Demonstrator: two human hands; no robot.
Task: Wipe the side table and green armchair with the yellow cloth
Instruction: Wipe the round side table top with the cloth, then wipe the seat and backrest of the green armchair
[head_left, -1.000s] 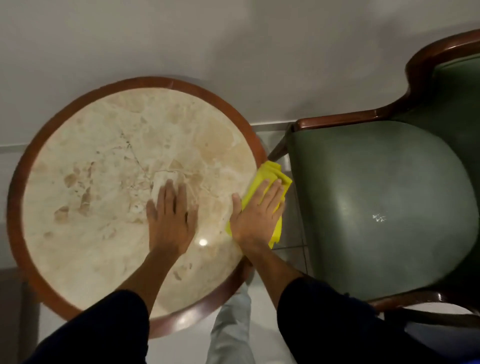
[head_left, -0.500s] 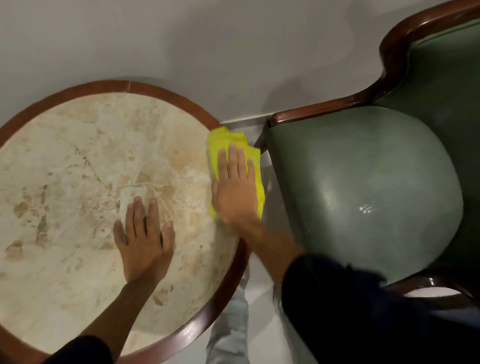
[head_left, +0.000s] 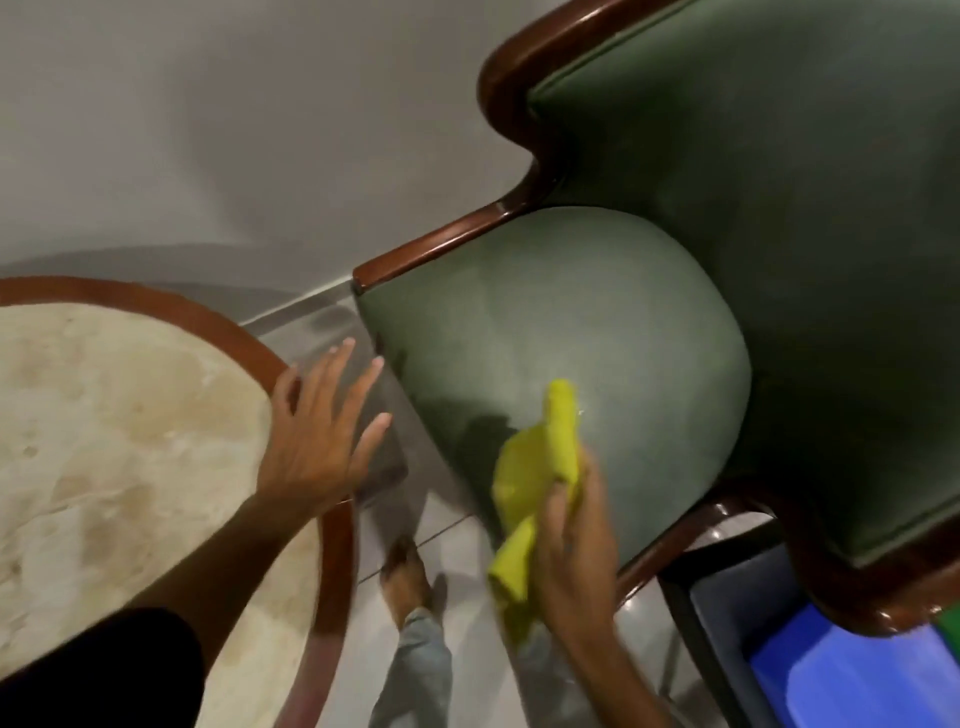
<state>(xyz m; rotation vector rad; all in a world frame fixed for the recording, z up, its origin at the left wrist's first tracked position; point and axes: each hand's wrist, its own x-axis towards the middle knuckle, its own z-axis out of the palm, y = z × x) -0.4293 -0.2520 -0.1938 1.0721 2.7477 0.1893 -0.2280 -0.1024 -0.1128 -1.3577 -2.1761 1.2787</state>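
Fingers (head_left: 558, 506) of the right hand (head_left: 574, 551) are curling around the yellow cloth (head_left: 540, 467), pinching it in a loose bunch rather than pressing it flat. One end is sticking up over the front of the seat while the other is dangling below the palm toward the floor. The cloth is hanging over the front edge of the green armchair (head_left: 597, 322); whether it is touching the cushion cannot be told from this blurred view. Fingers (head_left: 337, 374) of the left hand (head_left: 311, 441) are spreading wide and holding nothing, hovering over the rim of the desk (head_left: 202, 317) and the gap between desk and chair.

Judging by this, the desk part looks finished and the chair wipe is about to begin. The risk lies in that loose bunch: a crumpled cloth is likely to touch the cushion only at a ridge and leave streaks, and the hanging tail may drag on the floor and carry grit back onto the upholstery. The bare foot (head_left: 405, 577) is standing on glossy tile, so a long lean toward the backrest could unbalance the person.
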